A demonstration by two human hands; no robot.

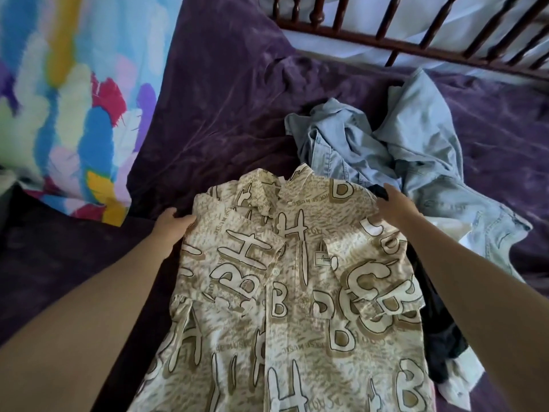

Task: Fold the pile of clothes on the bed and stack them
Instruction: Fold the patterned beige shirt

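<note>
A cream and tan button shirt (pixel 297 286) printed with big letters lies face up on the purple bed cover (pixel 225 114), collar pointing away from me. My left hand (pixel 170 226) grips the shirt's left shoulder edge. My right hand (pixel 395 200) holds the right shoulder, its fingertips curled over the fabric. Both short sleeves lie folded in over the chest. To the right sits a rumpled pile: a light blue denim garment (pixel 416 150), with a dark garment (pixel 439 331) and a white piece (pixel 459 382) under the shirt's right side.
A bright multicoloured cloth (pixel 68 99) covers the left side of the bed. A dark wooden railing with turned spindles (pixel 386 31) runs along the far edge, with white fabric behind it.
</note>
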